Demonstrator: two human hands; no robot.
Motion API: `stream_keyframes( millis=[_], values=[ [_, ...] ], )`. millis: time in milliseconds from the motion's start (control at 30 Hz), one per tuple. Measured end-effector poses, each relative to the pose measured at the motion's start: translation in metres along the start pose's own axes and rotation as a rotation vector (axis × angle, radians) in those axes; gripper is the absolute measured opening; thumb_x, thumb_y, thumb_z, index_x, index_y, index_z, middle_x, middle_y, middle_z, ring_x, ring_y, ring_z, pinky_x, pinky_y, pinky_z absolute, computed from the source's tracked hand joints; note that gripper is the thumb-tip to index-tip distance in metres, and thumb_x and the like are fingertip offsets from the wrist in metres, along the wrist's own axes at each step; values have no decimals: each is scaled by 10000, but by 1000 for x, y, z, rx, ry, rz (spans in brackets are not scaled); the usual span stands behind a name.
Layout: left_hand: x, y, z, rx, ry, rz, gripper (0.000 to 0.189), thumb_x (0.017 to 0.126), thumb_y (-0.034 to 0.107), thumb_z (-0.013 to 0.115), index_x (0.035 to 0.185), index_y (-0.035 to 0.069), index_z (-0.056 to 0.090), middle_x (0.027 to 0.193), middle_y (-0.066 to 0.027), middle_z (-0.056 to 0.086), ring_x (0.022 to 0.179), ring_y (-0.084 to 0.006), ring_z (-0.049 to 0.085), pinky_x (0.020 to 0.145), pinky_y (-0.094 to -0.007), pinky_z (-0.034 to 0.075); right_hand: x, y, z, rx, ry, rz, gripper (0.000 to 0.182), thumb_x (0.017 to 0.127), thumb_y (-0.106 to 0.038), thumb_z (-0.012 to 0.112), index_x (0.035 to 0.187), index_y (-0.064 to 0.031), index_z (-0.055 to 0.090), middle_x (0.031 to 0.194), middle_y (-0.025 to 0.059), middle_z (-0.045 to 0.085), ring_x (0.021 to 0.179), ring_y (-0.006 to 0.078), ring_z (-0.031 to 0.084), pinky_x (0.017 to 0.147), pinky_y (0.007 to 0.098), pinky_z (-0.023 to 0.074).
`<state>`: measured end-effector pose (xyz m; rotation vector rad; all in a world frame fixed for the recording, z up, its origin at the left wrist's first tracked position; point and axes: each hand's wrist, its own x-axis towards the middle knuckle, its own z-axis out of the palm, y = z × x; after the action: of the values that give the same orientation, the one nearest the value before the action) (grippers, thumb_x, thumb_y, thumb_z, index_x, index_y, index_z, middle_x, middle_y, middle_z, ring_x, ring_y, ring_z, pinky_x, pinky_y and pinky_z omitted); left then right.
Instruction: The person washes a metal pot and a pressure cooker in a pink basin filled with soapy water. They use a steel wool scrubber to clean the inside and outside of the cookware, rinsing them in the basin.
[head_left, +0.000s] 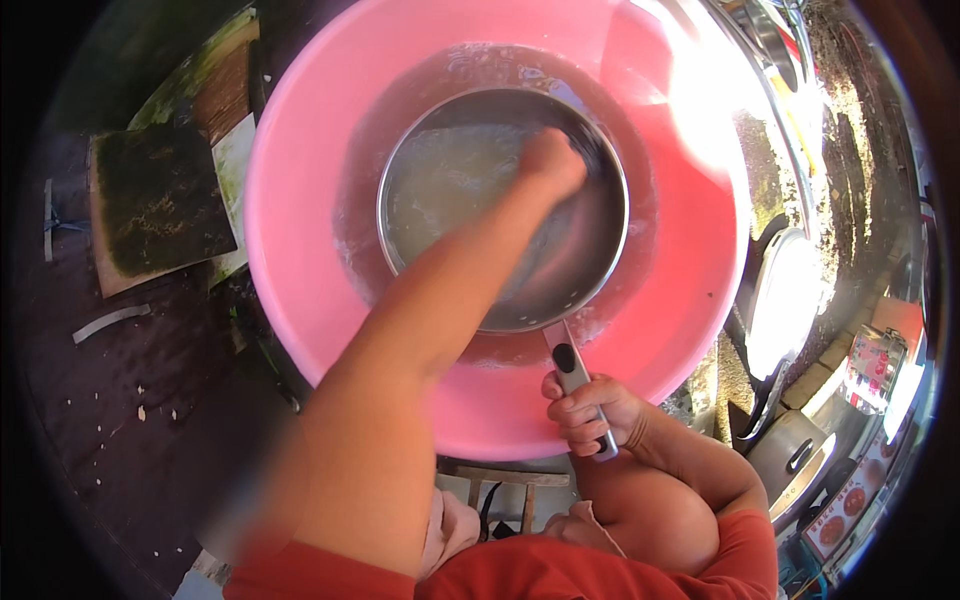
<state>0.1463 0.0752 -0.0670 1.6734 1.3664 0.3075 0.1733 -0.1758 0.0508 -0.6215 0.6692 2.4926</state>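
Note:
A large pink plastic basin (307, 187) holds murky, sudsy water. In it sits a metal frying pan (457, 172) with cloudy liquid inside, tilted so the liquid gathers on its left side. My right hand (600, 412) grips the pan's grey and black handle (568, 360) over the basin's near rim. Reaching across the pan, my left hand (553, 165) is curled against the upper right inner wall. A dark, blurred pad (589, 146) shows at its fingers, which are mostly hidden.
Dark mossy boards (165, 202) lie left of the basin. On the right are a shiny round lid or pan (784, 300), a metal pot (787, 450) and a clear container (874, 367). A small wooden stool or rack (517, 476) stands between my knees.

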Motion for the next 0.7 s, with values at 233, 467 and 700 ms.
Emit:
stream_keyframes(
  millis=[233, 467, 700],
  values=[
    [21, -27, -65, -1108, 581, -552, 299, 781, 58, 490, 1011, -111, 582, 850, -152, 630, 676, -187, 618, 529, -311, 475, -2, -2, -14, 95, -65, -50, 100, 873, -54, 465, 950, -104, 425, 584, -33, 331, 409, 64, 353, 390, 265, 360],
    [-25, 32, -9, -193, 76, 305, 295, 810, 221, 541, 900, -59, 561, 928, -283, 594, 928, -429, 567, 809, -475, 450, 6, -7, -4, 35, -44, -26, 90, 868, -59, 468, 919, -109, 414, 578, -33, 327, 407, 68, 344, 392, 273, 339],
    [-121, -84, -47, -15, -798, 392, 308, 748, 110, 511, 1032, 79, 627, 991, -197, 616, 909, -373, 582, 785, -424, 464, -3, -5, 1, -45, 92, -72, 118, 850, -50, 503, 920, -120, 437, 585, -38, 331, 412, 67, 346, 395, 259, 332]
  ],
)
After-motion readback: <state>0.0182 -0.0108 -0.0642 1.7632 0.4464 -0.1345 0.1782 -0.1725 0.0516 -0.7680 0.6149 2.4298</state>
